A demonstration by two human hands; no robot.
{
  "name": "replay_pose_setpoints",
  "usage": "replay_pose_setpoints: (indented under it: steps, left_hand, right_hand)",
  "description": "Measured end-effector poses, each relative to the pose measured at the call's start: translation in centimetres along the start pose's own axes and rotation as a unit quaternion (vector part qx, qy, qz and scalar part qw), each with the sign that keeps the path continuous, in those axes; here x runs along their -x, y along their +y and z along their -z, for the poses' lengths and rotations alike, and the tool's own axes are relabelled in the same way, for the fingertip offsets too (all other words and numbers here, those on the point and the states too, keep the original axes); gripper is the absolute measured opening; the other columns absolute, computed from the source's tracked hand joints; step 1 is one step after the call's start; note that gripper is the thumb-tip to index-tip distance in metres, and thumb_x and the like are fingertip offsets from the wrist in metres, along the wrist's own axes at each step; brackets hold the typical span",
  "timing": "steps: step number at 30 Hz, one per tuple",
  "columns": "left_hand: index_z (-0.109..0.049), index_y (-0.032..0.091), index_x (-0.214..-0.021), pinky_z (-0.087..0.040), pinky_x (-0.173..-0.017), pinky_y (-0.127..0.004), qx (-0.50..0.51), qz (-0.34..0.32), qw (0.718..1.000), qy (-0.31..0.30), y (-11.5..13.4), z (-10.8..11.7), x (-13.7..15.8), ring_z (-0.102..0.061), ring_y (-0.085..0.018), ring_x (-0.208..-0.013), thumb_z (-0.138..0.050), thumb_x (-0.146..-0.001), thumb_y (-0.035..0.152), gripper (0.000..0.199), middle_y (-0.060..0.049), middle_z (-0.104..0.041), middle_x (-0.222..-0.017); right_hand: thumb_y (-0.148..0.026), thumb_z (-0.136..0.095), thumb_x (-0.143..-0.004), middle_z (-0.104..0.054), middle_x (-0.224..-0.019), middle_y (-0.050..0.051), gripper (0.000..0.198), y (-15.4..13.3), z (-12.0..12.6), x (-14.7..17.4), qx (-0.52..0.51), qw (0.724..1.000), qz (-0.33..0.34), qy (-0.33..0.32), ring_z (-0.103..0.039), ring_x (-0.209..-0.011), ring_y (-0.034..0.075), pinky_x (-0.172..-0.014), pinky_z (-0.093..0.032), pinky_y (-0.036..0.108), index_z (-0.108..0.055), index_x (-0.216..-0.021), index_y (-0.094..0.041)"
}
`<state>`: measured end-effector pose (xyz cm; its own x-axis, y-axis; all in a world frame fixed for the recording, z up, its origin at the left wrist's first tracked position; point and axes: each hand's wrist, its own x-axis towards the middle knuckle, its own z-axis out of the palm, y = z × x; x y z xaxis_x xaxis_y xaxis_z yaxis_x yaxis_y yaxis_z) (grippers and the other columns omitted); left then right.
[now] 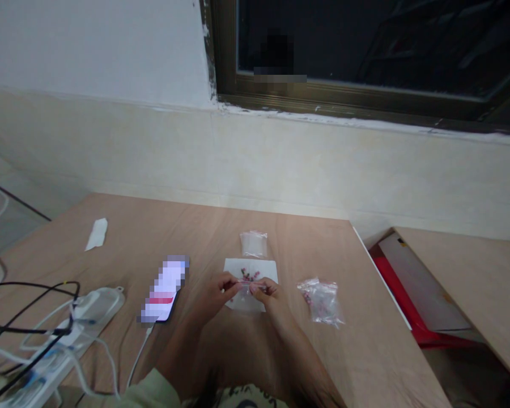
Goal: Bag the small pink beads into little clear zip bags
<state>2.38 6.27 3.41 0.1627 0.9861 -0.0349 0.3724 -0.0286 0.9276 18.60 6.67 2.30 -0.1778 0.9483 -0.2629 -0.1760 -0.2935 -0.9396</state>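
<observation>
Between them, my left hand (pixel 221 292) and my right hand (pixel 270 293) pinch the top edge of a small clear zip bag (pixel 244 297). It hangs over a white sheet of paper (pixel 233 264) on the table. Just beyond my fingertips, a small cluster of pink, red and dark beads or similar bits (pixel 250 275) lies on the paper; they are too small to name surely. Behind the paper rests a stack of clear plastic bags (pixel 254 243). To the right of my right hand are more clear bags (pixel 323 300), with some pinkish bits inside.
A lit phone (pixel 164 289) lies left of my left hand, with a white cable attached. Further left, a white power strip (pixel 80 317) sits among tangled cords. A white scrap (pixel 97 234) lies at the back left. Beyond the wooden table (pixel 212 226) stands a wall below a dark window.
</observation>
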Motion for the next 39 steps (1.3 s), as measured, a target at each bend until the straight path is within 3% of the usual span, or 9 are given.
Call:
replay_pose_setpoints:
  steps: [6,12,19,23,26,30,34,36,39]
  left_hand:
    - [-0.062,0.014,-0.075,-0.042,-0.061,-0.024,0.042,0.043,0.998,0.023,0.5,0.8,-1.7,-0.055,-0.016,-0.067,-0.048,-0.073,0.035,0.024,-0.003,-0.062,-0.07]
    - [-0.062,0.015,-0.087,-0.044,-0.059,-0.025,0.073,0.1,0.989,0.08,-0.5,1.2,-0.8,-0.057,-0.018,-0.072,-0.046,-0.072,0.038,0.033,-0.004,-0.064,-0.078]
    - [-0.062,0.014,-0.083,-0.044,-0.059,-0.027,0.102,0.15,0.979,0.098,-2.0,1.7,1.1,-0.058,-0.019,-0.071,-0.049,-0.068,0.041,0.034,-0.004,-0.064,-0.076]
    - [-0.062,0.014,-0.081,-0.044,-0.061,-0.029,0.103,0.151,0.979,0.091,-2.1,2.4,0.9,-0.058,-0.02,-0.073,-0.049,-0.068,0.038,0.03,-0.005,-0.065,-0.077]
    - [-0.061,0.015,-0.08,-0.044,-0.056,-0.029,0.082,0.159,0.978,0.109,-1.9,2.7,0.4,-0.058,-0.019,-0.067,-0.048,-0.069,0.036,0.028,-0.004,-0.064,-0.074]
    - [-0.059,0.015,-0.081,-0.043,-0.051,-0.027,0.074,0.176,0.975,0.111,-1.6,2.5,-0.1,-0.057,-0.017,-0.059,-0.045,-0.07,0.033,0.025,-0.002,-0.062,-0.067]
    - [-0.058,0.015,-0.082,-0.043,-0.052,-0.028,0.076,0.175,0.978,0.087,-1.7,1.8,-0.2,-0.057,-0.017,-0.059,-0.044,-0.07,0.032,0.025,-0.002,-0.062,-0.066]
    - [-0.058,0.014,-0.08,-0.043,-0.054,-0.028,0.068,0.156,0.983,0.071,-1.9,1.4,0.0,-0.056,-0.018,-0.061,-0.044,-0.071,0.032,0.025,-0.002,-0.061,-0.066]
    - [-0.058,0.015,-0.079,-0.042,-0.055,-0.027,0.062,0.135,0.988,0.048,-2.2,0.7,0.5,-0.056,-0.018,-0.064,-0.044,-0.071,0.034,0.025,-0.002,-0.061,-0.067]
  right_hand:
    - [-0.043,-0.064,-0.057,-0.053,-0.055,-0.002,0.03,2.1,1.2,-0.3,0.053,0.998,-0.012,-0.013,-0.043,-0.05,0.009,-0.049,-0.031,0.021,-0.055,-0.062,-0.015]
    - [-0.043,-0.055,-0.062,-0.05,-0.05,-0.002,0.029,0.9,2.1,-3.0,0.131,0.988,0.022,0.075,-0.042,-0.048,0.01,-0.048,-0.031,0.021,-0.053,-0.056,-0.014]
    - [-0.036,-0.05,-0.063,-0.059,-0.058,0.006,0.025,-1.1,1.9,-11.2,0.3,0.93,0.026,0.212,-0.053,-0.058,0.018,-0.049,-0.033,0.024,-0.057,-0.059,-0.012]
    - [-0.029,-0.055,-0.06,-0.061,-0.07,0.013,0.018,-1.0,1.4,-12.4,0.345,0.903,0.036,0.255,-0.054,-0.07,0.023,-0.058,-0.035,0.029,-0.057,-0.067,-0.012]
    - [-0.031,-0.054,-0.063,-0.058,-0.084,0.019,0.03,-1.3,1.5,-11.0,0.401,0.866,0.066,0.292,-0.051,-0.083,0.028,-0.069,-0.033,0.034,-0.056,-0.082,-0.009]
    - [-0.033,-0.045,-0.071,-0.056,-0.09,0.018,0.036,-1.7,3.8,-6.1,0.531,0.768,0.13,0.334,-0.047,-0.087,0.029,-0.073,-0.031,0.036,-0.053,-0.094,-0.007]
    - [-0.027,-0.049,-0.068,-0.053,-0.1,0.021,0.038,-1.1,7.6,-0.2,0.633,0.669,0.067,0.383,-0.046,-0.091,0.031,-0.073,-0.03,0.037,-0.054,-0.099,-0.004]
    - [-0.025,-0.048,-0.069,-0.056,-0.099,0.019,0.033,-0.4,9.0,1.8,0.654,0.659,0.02,0.371,-0.049,-0.084,0.029,-0.068,-0.031,0.036,-0.057,-0.095,-0.007]
    - [-0.021,-0.044,-0.073,-0.063,-0.085,0.012,0.022,0.5,10.4,3.2,0.644,0.694,0.028,0.321,-0.054,-0.074,0.024,-0.067,-0.032,0.034,-0.063,-0.08,-0.014]
